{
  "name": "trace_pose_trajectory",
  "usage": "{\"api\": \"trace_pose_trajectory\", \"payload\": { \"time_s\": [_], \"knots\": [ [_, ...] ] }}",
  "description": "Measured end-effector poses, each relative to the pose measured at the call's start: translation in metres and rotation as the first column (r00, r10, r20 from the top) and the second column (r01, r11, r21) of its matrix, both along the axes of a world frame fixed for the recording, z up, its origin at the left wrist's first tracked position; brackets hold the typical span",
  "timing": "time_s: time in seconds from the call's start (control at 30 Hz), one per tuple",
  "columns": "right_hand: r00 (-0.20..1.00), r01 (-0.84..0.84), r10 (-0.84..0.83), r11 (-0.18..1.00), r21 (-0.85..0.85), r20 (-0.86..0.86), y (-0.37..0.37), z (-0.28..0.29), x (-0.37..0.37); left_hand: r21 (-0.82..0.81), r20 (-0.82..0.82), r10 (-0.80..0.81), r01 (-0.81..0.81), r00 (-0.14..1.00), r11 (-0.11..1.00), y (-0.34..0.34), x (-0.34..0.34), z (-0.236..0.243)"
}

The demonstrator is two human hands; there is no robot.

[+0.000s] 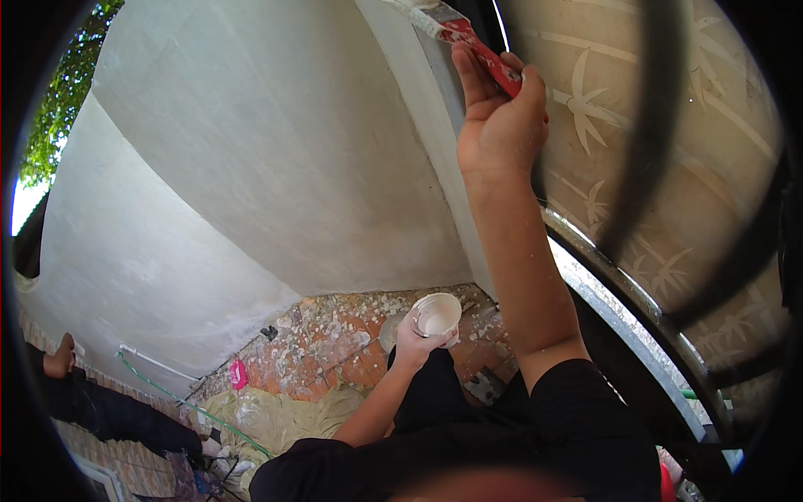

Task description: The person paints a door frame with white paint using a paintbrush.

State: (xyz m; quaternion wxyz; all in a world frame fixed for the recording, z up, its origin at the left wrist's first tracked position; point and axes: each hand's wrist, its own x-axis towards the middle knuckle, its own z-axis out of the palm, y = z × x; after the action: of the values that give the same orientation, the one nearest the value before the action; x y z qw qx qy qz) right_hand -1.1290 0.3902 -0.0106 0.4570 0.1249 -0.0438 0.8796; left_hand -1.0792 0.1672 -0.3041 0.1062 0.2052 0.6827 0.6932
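My right hand (498, 117) is raised high and grips a paintbrush (464, 38) with a red, paint-flecked handle. Its white-coated bristles reach a narrow pale wall edge (418, 75) beside a dark gap; whether they touch it I cannot tell. Low down, my left hand (410, 339) holds a white cup (437, 318) with pale contents, above the paint-spattered tiled floor (335, 368).
Plastered walls (276, 142) stand ahead. At right is a frosted panel (602, 109) behind blurred dark bars (644, 167). A person in dark clothes (109, 402) is at lower left. A green hose (180, 402), pink object (238, 373) and crumpled sheet (276, 418) lie below.
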Motion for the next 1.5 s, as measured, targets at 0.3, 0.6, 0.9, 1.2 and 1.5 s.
{"api": "trace_pose_trajectory", "payload": {
  "time_s": [0.3,0.6,0.9,1.2,1.5],
  "knots": [
    [0.996,0.029,-0.033,0.999,-0.043,-0.080,-0.002,0.025,-0.044,-0.023,0.086,-0.019,0.021,0.996,1.000,0.003,0.013,0.006],
    [0.998,0.017,-0.013,0.997,-0.077,0.061,-0.007,-0.012,-0.036,-0.022,0.066,-0.045,0.047,0.997,0.999,0.005,0.007,0.005],
    [0.975,0.003,0.030,0.989,-0.148,0.218,-0.001,-0.076,-0.013,-0.041,0.062,-0.056,0.059,0.996,0.997,0.012,0.013,0.000],
    [0.996,0.029,-0.018,0.993,-0.116,0.088,0.004,-0.052,-0.004,-0.033,0.019,-0.090,0.090,0.996,0.995,0.013,0.013,-0.003],
    [0.982,0.028,-0.008,0.994,-0.102,0.189,-0.006,-0.092,-0.019,-0.027,0.087,-0.080,0.082,0.993,0.996,0.008,0.018,-0.010]
  ]
}}
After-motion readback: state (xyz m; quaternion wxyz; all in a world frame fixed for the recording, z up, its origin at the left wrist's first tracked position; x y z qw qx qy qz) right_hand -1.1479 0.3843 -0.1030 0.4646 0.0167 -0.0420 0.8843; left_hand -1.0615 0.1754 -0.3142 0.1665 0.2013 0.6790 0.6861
